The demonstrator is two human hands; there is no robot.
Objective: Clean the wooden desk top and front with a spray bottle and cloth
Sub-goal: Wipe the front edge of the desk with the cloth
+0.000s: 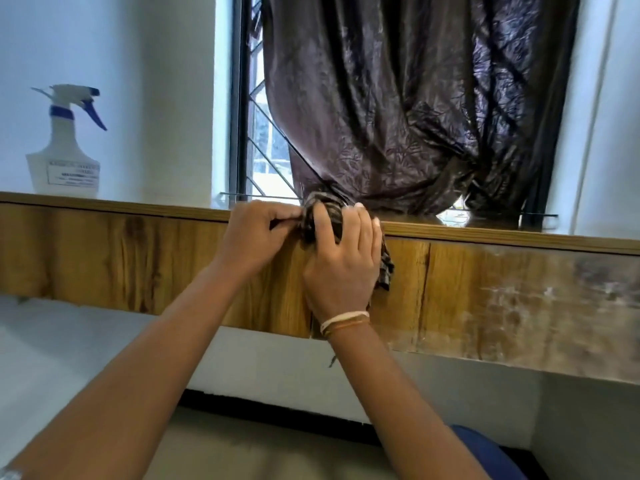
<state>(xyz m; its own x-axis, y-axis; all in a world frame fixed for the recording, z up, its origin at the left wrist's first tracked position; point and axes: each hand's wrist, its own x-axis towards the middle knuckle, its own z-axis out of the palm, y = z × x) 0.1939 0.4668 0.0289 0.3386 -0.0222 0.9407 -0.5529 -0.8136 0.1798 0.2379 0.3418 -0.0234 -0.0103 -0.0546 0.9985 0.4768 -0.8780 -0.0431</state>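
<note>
Against wooden desk (138,258) front: right hand (341,261) clamped on soft, limp dark striped cloth (323,216), left hand (258,233) pinching its corner; best bunched.

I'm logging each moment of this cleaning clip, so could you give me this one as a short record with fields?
setting: wooden desk front below a window with a dark curtain
cloth: dark striped cloth, bunched at the desk's top edge
left hand: left hand pinches one end of the cloth
right hand: right hand grips the cloth; bracelets on the wrist
spray bottle: white spray bottle, blue trigger, upright on the desk top at far left, untouched
desk surface: pale, streaky patch on the front's right part
</note>
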